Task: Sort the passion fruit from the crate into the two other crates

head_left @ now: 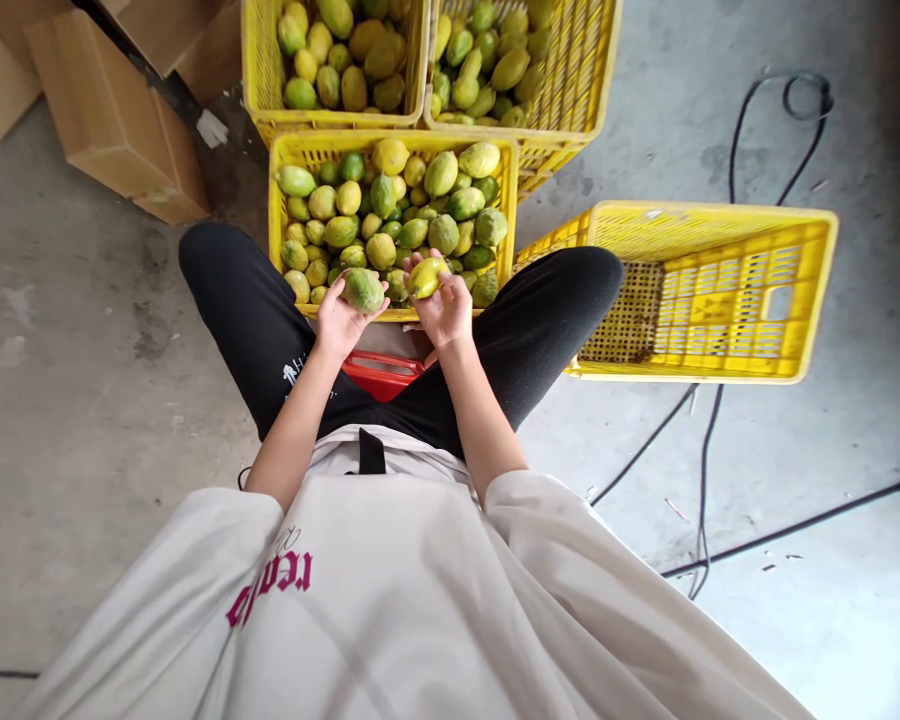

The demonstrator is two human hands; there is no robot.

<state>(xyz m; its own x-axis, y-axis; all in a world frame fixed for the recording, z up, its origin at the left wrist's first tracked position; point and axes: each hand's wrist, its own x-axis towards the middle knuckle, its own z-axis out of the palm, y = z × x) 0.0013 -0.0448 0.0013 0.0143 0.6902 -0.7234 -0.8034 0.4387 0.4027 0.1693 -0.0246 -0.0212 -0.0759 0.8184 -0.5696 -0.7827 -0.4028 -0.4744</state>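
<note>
- Fingers of the left hand (339, 322) cradle a green lemon (364, 290).
- Fingers of the right hand (452, 318) hold a yellow lemon (424, 278).
- Two lifted (one per palm); many loose lemons (340, 232) lie in the nearest yellow crate (513, 200).

The person wears a loose, pale off-white top (390, 600) with wide sleeves that end around the elbows, its chest printed in magenta blackletter-style lettering (274, 585) beside a thin, dark script mark (286, 540). Below its hem are plain black trousers (547, 325) with small white printing (294, 371) on one leg, too small to read in full, and a short, broad black strip (371, 452) lies at the middle of the waist. The forearms and both hands are bare, with no gloves on the fingers (460, 286).
</note>
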